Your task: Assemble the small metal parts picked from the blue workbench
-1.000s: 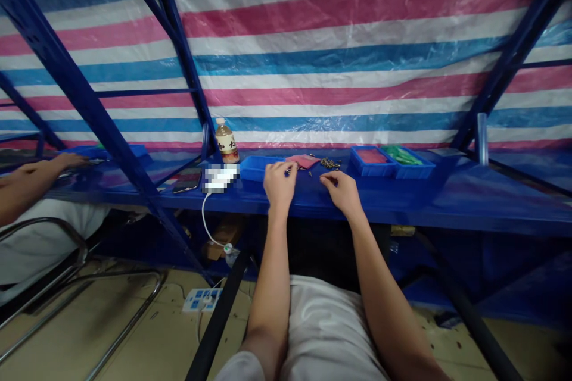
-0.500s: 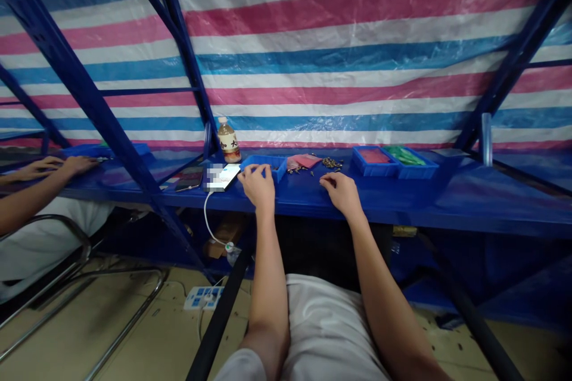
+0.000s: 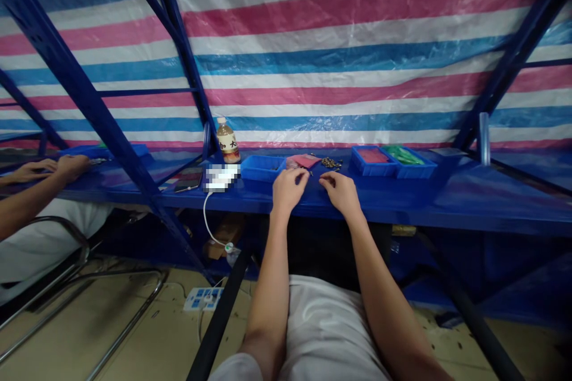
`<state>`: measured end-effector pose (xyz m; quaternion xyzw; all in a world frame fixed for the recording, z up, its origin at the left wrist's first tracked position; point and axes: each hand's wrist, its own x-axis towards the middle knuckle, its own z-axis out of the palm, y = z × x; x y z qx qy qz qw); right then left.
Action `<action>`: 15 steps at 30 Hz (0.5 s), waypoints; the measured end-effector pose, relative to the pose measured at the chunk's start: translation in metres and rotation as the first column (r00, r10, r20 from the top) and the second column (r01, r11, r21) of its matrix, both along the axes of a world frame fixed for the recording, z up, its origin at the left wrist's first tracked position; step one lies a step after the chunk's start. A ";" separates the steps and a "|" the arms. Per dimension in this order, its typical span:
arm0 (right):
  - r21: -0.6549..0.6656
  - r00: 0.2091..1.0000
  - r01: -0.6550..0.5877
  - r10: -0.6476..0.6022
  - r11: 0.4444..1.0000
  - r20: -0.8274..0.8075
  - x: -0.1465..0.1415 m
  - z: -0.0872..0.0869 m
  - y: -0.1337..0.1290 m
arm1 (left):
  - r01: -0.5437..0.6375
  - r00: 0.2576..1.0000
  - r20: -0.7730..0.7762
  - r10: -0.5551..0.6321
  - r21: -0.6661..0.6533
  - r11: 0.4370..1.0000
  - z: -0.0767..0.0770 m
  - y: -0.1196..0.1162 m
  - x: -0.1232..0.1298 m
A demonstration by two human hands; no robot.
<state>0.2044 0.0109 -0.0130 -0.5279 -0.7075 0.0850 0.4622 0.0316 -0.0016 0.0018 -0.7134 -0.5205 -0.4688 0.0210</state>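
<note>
- Right now the left hand (image 3: 289, 189) curls its fingers down at the smooth blue steel shelf (image 3: 402, 205), just below a pink packet (image 3: 304, 161); can't tell if it's pinching anything.
- The right hand (image 3: 342, 192) sits close beside, fingers bent, grip equally unclear.
- A heap of tiny brass-coloured metal parts (image 3: 330, 162) lies just beyond, between the packet and a square blue plastic tray (image 3: 357, 164).

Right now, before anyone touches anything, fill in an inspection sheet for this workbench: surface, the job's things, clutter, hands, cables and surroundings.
Surface: blue shelf, in use.
Job's things: small metal parts beside a pink packet; blue tray behind them.
Clutter: plastic bottle; phone.
Hands: left hand and right hand at the shelf front, fingers curled; any hold too small to tell.
Cables: white cable hanging below the shelf.
Surroundings: striped tarp; co-worker's hands at left.
</note>
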 end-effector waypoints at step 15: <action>-0.017 0.974 -0.082 0.077 0.996 -0.212 0.001 0.008 -0.003 | 0.326 0.943 0.097 -0.318 -0.088 0.941 -0.005 0.011 0.016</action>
